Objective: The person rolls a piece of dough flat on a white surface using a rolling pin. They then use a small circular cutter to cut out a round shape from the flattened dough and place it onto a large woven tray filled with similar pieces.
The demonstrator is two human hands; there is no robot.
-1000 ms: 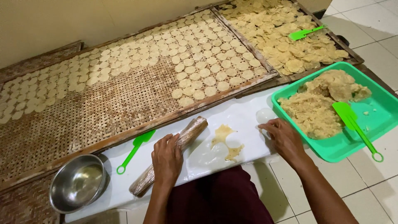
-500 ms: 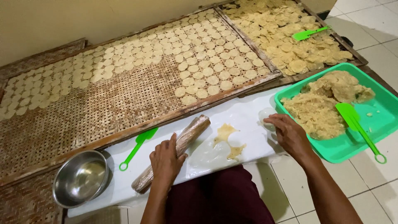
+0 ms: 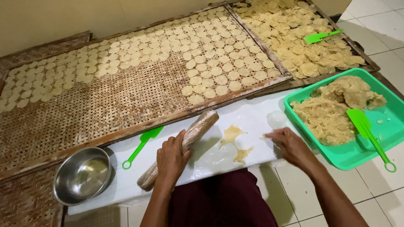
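Observation:
My left hand [image 3: 171,159] grips a plastic-wrapped wooden rolling pin [image 3: 198,128] that lies slanted on a white board [image 3: 248,115] over my lap. My right hand [image 3: 289,146] rests fingers-down on the board's right part, beside a clear plastic sheet [image 3: 214,157] with smears of yellowish dough [image 3: 232,135]. Whether its fingers pinch anything is not visible. A small clear plastic piece [image 3: 277,119] lies just beyond that hand.
A green tray [image 3: 393,113] at right holds a dough heap [image 3: 332,111] and a green spatula [image 3: 367,129]. A steel bowl [image 3: 82,175] and another green spatula [image 3: 141,145] sit left. Woven bamboo racks [image 3: 97,109] carry several round crackers [image 3: 210,71]; a third spatula [image 3: 320,36] lies far right.
My left hand has closed around the rolling pin. My right hand slid from the board's far right edge toward its middle, and the white discs on the dough are no longer visible.

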